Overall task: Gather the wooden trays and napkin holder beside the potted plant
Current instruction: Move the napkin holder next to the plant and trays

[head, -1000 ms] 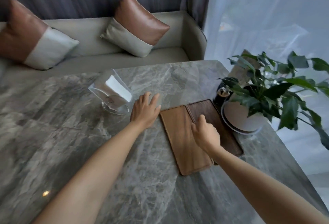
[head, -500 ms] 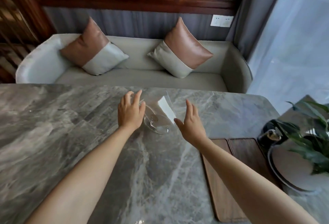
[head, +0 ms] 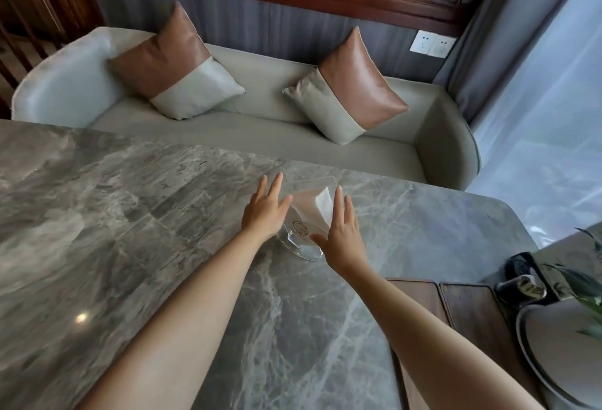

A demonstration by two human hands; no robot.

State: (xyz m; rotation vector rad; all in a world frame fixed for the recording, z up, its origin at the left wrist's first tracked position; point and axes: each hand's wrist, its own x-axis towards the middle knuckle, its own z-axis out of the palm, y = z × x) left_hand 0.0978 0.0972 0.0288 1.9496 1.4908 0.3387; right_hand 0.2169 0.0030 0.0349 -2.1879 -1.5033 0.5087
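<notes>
A clear acrylic napkin holder (head: pixel 304 214) with white napkins stands near the far edge of the grey marble table (head: pixel 130 230). My left hand (head: pixel 265 214) is flat against its left side and my right hand (head: pixel 342 233) against its right side, fingers straight and spread. Two wooden trays lie side by side at the lower right: a lighter tray (head: pixel 420 292), partly hidden by my right forearm, and a darker tray (head: pixel 472 315) beside the potted plant's white pot (head: pixel 560 344).
A small dark bottle (head: pixel 521 282) stands behind the pot, with green leaves (head: pixel 583 282) above it. Beyond the table's far edge sits a grey sofa (head: pixel 260 129) with two brown-and-grey cushions. A sheer curtain hangs at the right.
My right hand left the trays and both hands reached forward to the napkin holder, closing in on its two sides. The view has tilted up and shifted left.
</notes>
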